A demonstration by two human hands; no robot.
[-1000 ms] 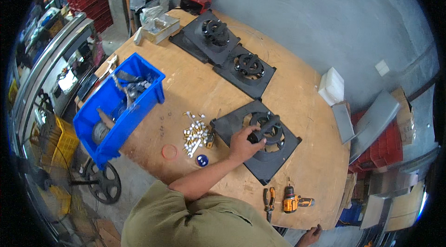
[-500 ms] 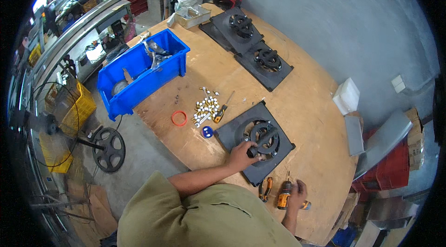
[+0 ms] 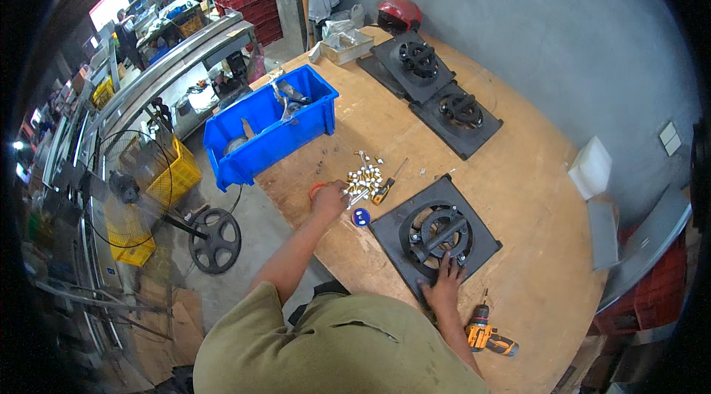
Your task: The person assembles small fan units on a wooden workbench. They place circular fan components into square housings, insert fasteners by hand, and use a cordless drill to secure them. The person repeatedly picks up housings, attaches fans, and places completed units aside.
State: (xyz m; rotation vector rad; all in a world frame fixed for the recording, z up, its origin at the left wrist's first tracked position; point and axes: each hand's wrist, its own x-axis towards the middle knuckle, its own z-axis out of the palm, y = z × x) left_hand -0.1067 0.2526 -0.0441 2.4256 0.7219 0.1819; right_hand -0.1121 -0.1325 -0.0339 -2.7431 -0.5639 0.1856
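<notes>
A black square plate with a round metal assembly [image 3: 435,235] lies on the wooden table [image 3: 518,194] in front of me. My right hand [image 3: 446,281] rests flat on the plate's near edge, fingers spread. My left hand [image 3: 330,199] reaches left to a pile of small silver bolts [image 3: 361,178] and covers part of an orange ring [image 3: 317,189]; whether it grips a bolt is hidden. A screwdriver with a yellow-black handle [image 3: 387,185] lies beside the pile, and a small blue cap [image 3: 361,217] sits near it.
A blue bin [image 3: 266,127] with metal parts stands at the table's left edge. Two more black plates with assemblies [image 3: 418,61] [image 3: 459,116] lie at the back. An orange cordless drill [image 3: 485,336] lies by my right arm. A white box [image 3: 590,167] sits at right. A fan [image 3: 133,179] stands on the floor.
My left hand left the near plate's assembly and moved left to the bolt pile. My right hand came from the drill onto the plate's near edge. The view shifted.
</notes>
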